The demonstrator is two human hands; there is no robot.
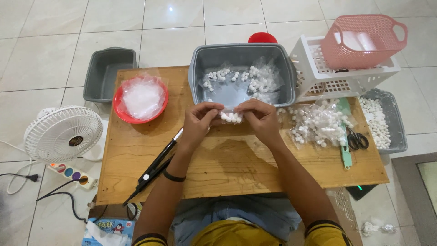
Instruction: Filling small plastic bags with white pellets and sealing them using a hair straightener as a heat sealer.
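Note:
My left hand (pixel 199 122) and my right hand (pixel 260 117) both pinch a small clear plastic bag of white balls (pixel 231 117) just above the wooden table (pixel 227 168), in front of the grey tub (pixel 242 55). Several filled clear bags of white balls (pixel 255 82) lie inside that tub. A heap of filled bags (pixel 318 124) lies on the table to the right of my right hand.
A red bowl of empty clear bags (pixel 142 98) sits at the table's left. A black heat-sealer tool (pixel 157 166) lies by my left forearm. Scissors (pixel 357 139), a green tool (pixel 347 155), white (pixel 318 73) and pink (pixel 364 38) baskets, a grey tray of balls (pixel 384 120), a fan (pixel 63 134) and a power strip (pixel 73 175) surround the table.

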